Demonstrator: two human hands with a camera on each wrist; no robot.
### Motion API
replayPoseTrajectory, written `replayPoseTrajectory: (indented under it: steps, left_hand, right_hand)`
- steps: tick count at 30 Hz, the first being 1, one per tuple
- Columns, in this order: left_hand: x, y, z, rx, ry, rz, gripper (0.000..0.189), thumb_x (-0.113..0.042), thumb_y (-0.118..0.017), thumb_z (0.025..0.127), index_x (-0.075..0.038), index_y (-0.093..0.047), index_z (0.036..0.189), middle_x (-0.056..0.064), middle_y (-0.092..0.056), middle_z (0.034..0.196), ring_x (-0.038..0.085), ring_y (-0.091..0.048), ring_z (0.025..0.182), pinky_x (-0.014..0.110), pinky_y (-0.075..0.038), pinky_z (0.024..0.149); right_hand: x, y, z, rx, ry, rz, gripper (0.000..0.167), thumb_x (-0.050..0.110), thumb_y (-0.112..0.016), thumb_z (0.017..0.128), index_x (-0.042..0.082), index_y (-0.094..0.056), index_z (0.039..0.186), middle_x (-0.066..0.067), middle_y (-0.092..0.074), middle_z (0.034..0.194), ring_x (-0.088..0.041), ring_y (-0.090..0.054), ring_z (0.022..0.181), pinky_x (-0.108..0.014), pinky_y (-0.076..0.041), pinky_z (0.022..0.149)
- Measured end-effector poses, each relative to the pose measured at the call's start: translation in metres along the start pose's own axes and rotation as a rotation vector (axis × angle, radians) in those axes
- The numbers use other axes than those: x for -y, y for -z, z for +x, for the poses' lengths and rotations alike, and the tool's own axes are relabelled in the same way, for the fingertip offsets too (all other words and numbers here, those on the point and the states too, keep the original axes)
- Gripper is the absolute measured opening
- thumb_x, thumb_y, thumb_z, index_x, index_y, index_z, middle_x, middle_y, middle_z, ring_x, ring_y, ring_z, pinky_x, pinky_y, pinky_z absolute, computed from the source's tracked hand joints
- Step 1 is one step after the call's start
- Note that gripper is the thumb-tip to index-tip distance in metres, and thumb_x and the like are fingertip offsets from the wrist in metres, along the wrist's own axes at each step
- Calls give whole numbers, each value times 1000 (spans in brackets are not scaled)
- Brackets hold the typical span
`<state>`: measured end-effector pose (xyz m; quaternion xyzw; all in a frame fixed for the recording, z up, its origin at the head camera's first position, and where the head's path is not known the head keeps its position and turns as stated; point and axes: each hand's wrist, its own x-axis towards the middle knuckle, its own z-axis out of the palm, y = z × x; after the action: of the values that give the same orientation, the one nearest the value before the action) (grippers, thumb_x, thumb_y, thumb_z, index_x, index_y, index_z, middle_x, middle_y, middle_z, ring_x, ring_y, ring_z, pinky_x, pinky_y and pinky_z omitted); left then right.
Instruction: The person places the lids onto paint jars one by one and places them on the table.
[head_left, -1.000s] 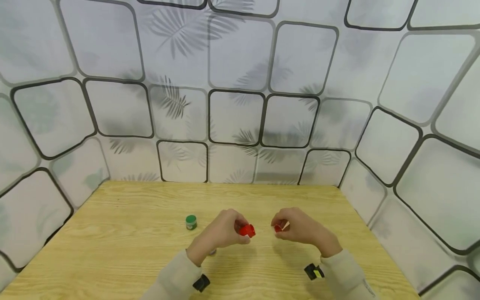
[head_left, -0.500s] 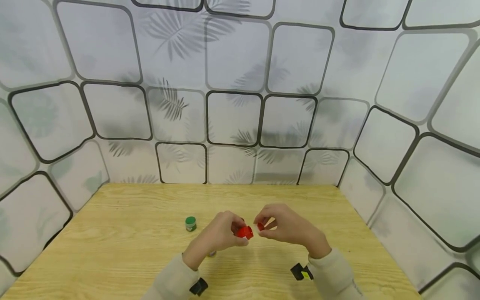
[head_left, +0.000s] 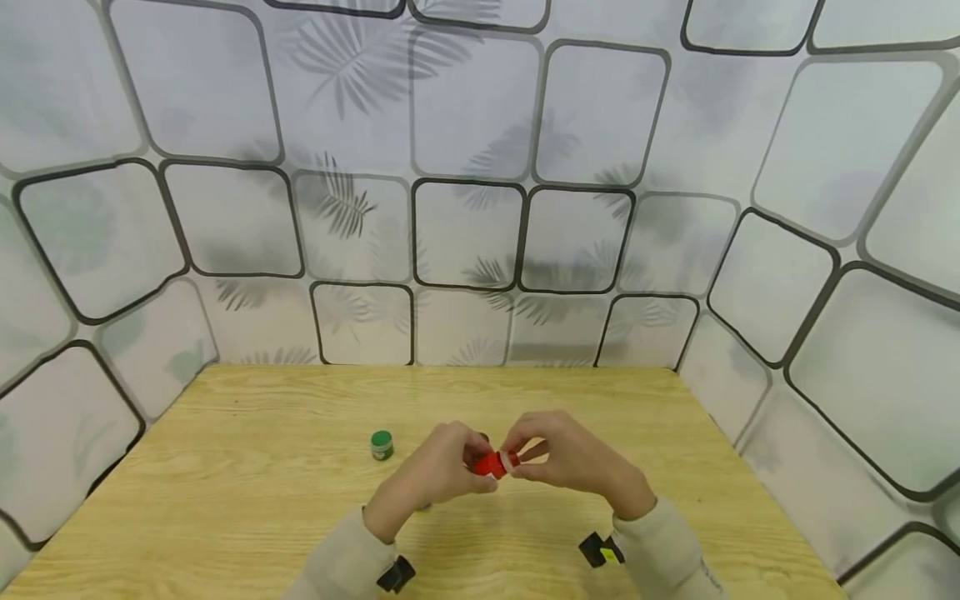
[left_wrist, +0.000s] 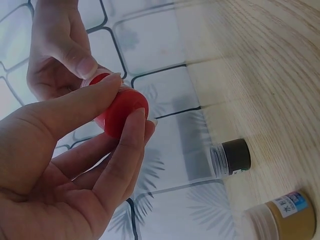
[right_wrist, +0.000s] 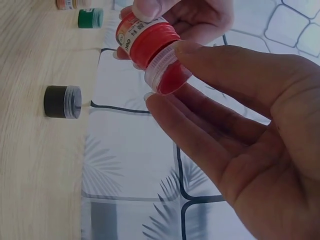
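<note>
In the head view my left hand holds a small red paint jar, its label showing in the right wrist view. My right hand pinches a clear screw lid between thumb and fingers, with red paint smeared inside it. The lid sits against the mouth of the tilted jar; whether its threads have caught, I cannot tell. From the left wrist view, fingers and thumb wrap the jar's red body. Both hands are raised over the wooden table.
A green paint jar stands on the table left of the hands. A black jar and an ochre jar show in the left wrist view. Patterned wall covering encloses the table's back and sides.
My right hand has moved left, bringing the lid from well apart up against the jar's mouth. The left hand has stayed nearly in place, holding the jar.
</note>
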<state>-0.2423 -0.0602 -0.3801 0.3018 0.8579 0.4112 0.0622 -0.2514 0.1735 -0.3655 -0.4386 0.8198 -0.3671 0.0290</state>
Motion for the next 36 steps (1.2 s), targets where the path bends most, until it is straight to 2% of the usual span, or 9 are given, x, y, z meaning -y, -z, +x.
replayPoseTrajectory:
  steps: [7, 13, 21, 30, 36]
  left_hand:
    - [0, 0, -1, 13, -20, -8, 14, -8, -88, 81, -4, -80, 92, 3, -75, 83, 10, -65, 71, 19, -53, 63]
    - [1, -1, 0, 10, -26, -14, 12, -5, -86, 81, -4, -79, 91, 4, -75, 82, 7, -64, 68, 18, -53, 62]
    - [0, -3, -1, 3, -23, -1, 12, -7, -87, 81, -4, -79, 89, 1, -73, 77, 3, -60, 64, 18, -52, 60]
    - [0, -3, -2, -4, -16, -9, 11, -6, -87, 80, -4, -79, 87, 4, -74, 78, 5, -61, 64, 18, -51, 59]
    - [1, -3, -1, -6, -15, -6, 12, -5, -87, 80, -3, -79, 89, 4, -75, 79, 6, -61, 66, 18, -52, 60]
  right_hand:
    - [-2, -5, 3, -3, 28, -5, 17, 0, -78, 89, 10, -74, 103, -4, -73, 104, -15, -71, 99, -25, -62, 82]
    - [3, -5, 5, 2, 37, -11, 18, 0, -78, 89, 8, -74, 104, -5, -73, 104, -14, -71, 98, -21, -61, 80]
    - [0, -9, 4, 8, 23, -20, 18, 2, -78, 89, 10, -75, 105, -4, -74, 104, -13, -72, 97, -20, -60, 79]
    - [1, -12, 6, 10, 19, -49, 17, 4, -77, 91, 7, -75, 108, -5, -74, 103, -13, -73, 93, -18, -59, 77]
    - [3, -12, 6, 5, -14, -65, 15, 4, -76, 92, 7, -75, 107, -4, -75, 99, -6, -71, 88, -18, -59, 77]
